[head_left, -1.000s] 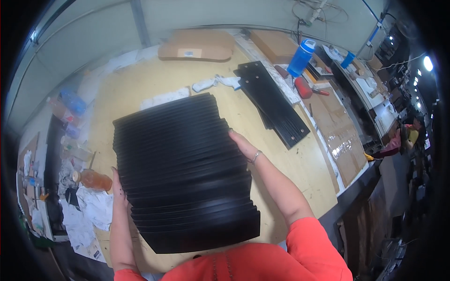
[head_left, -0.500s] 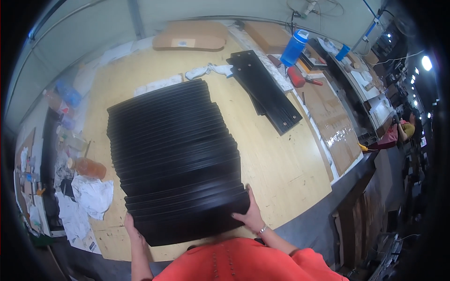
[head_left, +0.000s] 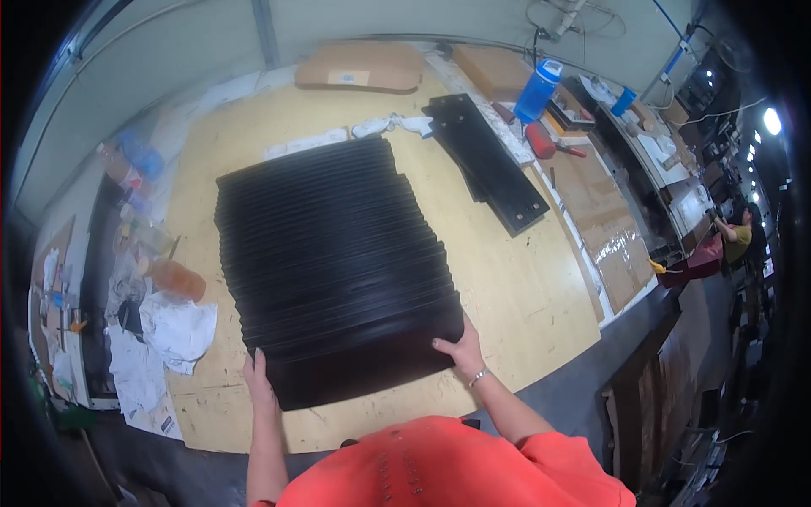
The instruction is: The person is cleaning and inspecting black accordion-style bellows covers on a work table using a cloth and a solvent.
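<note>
Centre frame, the left hand (head_left: pixel 261 384) and right hand (head_left: pixel 464 349) grasp the near corners of the black stack (head_left: pixel 334 262). Likely this is squaring its panels; the next move calls for even inward pressure.

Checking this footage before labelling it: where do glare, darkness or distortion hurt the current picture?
Head view, right: glare whitens tape on the flat cardboard, and a lamp is blown out; head view, centre: the black panels are dark with faint sheen; head view, outward: the worktable's edges bow, and corners fall to black.
</note>
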Tool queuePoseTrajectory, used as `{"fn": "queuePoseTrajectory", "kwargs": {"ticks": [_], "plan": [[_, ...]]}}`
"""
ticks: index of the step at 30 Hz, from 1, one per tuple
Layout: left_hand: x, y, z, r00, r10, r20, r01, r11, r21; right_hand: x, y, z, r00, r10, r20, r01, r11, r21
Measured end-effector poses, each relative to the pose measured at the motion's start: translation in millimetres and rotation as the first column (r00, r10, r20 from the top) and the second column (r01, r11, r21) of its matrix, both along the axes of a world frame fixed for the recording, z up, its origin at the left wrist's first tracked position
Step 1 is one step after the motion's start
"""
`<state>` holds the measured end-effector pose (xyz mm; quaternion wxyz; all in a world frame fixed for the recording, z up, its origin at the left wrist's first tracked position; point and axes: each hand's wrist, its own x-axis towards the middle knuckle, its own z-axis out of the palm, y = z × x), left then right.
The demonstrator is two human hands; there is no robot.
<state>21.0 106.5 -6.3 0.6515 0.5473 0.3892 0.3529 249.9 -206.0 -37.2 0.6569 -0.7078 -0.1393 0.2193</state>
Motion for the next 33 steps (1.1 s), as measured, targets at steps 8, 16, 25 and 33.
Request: {"fn": "queuePoseTrajectory", "kwargs": {"ticks": [8, 16, 25, 33], "plan": [[24, 27, -3, 0.996, 0.09, 0.02, -0.09, 0.996, -0.004, 44, 41, 12, 0.993, -0.041, 0.107, 0.021, 0.984, 0.174], [-2, 90, 12, 0.988, -0.083, 0.13, 0.106, 0.978, -0.18, 109, 40, 27, 0.986, 0.095, -0.136, -0.054, 0.958, 0.282], [112, 229, -15, 0.952, -0.242, 0.188, 0.279, 0.94, -0.198, 263, 191, 25, 0.914, 0.368, -0.17, -0.329, 0.918, 0.22], [174, 227, 15, 0.9, -0.186, 0.395, 0.347, 0.853, -0.39, 283, 242, 34, 0.776, 0.339, -0.532, -0.229, 0.937, 0.264]]}}
